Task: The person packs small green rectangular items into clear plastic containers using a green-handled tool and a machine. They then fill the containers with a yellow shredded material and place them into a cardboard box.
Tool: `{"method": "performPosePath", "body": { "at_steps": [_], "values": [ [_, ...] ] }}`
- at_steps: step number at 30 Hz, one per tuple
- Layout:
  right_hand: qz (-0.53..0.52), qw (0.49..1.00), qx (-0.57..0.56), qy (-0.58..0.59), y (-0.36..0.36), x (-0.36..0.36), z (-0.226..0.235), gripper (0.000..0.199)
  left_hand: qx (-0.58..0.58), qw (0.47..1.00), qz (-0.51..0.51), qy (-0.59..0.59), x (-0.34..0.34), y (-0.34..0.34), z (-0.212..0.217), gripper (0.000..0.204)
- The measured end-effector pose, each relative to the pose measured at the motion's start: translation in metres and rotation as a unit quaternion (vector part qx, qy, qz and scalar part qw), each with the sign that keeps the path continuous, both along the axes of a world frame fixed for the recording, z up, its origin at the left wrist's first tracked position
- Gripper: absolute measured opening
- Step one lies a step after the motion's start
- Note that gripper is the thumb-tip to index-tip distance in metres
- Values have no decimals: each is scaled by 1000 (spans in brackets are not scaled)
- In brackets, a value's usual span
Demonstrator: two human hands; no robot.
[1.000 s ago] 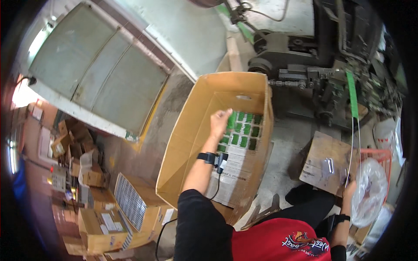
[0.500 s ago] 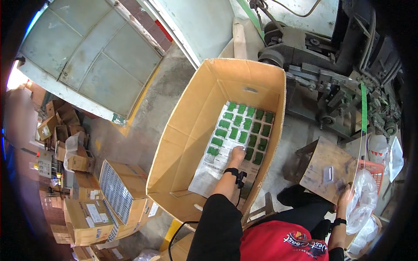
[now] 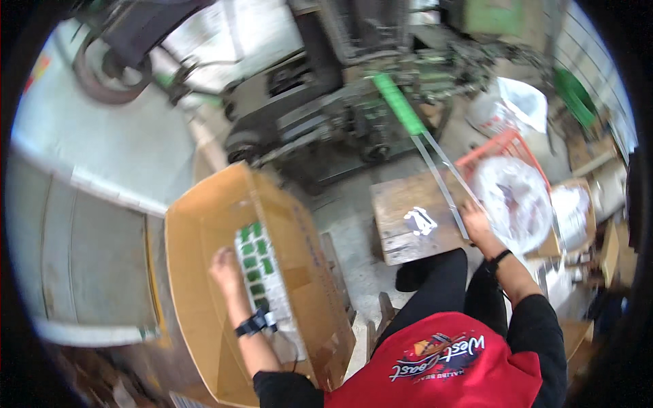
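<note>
My left hand (image 3: 226,268) hovers inside a tall cardboard box (image 3: 194,224). Motion smears its fingers, so whether they grip anything is unclear. Beside it, rows of small green pieces (image 3: 253,262) lie on a pale printed sheet (image 3: 289,330) at the bottom of the box; the hand and box wall hide some. At the lower end of a long clear guide (image 3: 442,180), my right hand (image 3: 476,221) is closed around its edge. A green strip (image 3: 398,102) fills the guide's upper end. To the left of that hand, a shiny clear plastic piece (image 3: 422,221) rests on a wooden stool top (image 3: 394,197).
A dark, greasy machine (image 3: 340,129) stands behind the stool. On the right are a red plastic basket (image 3: 507,139) with a clear plastic bag (image 3: 513,204), a white sack (image 3: 517,102) and cartons. A grey metal door (image 3: 95,258) is at the left.
The view has swung right, putting the box farther left and the stool nearer the middle. My left hand has lifted off the rows of green pieces; my right hand remains at the guide's lower end.
</note>
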State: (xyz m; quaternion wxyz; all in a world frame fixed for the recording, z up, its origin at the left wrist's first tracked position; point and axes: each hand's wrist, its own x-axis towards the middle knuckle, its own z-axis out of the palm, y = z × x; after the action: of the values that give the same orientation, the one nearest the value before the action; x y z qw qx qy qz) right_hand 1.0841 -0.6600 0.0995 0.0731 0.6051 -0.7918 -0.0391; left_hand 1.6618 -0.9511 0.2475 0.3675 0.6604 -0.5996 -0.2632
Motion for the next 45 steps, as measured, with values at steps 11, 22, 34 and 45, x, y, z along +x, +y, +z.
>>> {"method": "performPosePath", "body": {
  "at_steps": [11, 22, 34, 45],
  "values": [
    [41, 998, -53, 5, 0, 11, 38, 18, 32, 901, -399, 169, -227, 47, 248, 27],
    [17, 996, -74, -55, -10, 12, 34, 17, 363, 789, -468, 161, -361, 57, 83, 32],
    [-28, 986, -9, -167, -21, 6, 57, 21, 551, 700, -357, 280, -385, 173, -99, 36],
    [-145, 691, -40, -707, -2, 20, 117, 25, 454, 708, -252, 479, -404, 194, -97, 37]
  ]
}}
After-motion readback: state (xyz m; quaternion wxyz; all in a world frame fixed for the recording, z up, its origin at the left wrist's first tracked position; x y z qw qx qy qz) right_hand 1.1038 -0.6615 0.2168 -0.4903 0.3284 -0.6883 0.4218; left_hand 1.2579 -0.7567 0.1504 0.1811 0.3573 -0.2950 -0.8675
